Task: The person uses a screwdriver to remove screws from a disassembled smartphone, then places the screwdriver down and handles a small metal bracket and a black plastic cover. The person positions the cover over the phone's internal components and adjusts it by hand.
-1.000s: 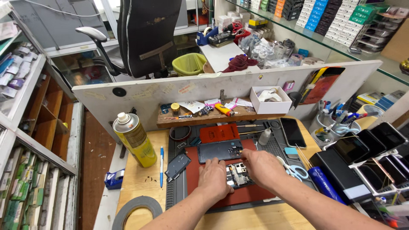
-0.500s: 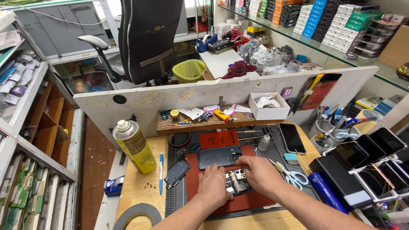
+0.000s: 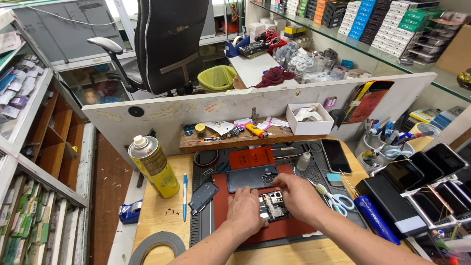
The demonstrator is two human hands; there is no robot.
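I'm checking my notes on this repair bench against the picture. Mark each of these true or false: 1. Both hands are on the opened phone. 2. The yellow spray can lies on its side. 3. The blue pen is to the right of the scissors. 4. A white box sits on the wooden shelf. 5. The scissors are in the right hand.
1. True: the left hand and right hand both rest on the opened phone on the red mat.
2. False: the yellow spray can stands upright.
3. False: the blue pen lies far left of the scissors.
4. True: the white box sits on the wooden shelf.
5. False: the scissors lie on the mat beside the right hand.
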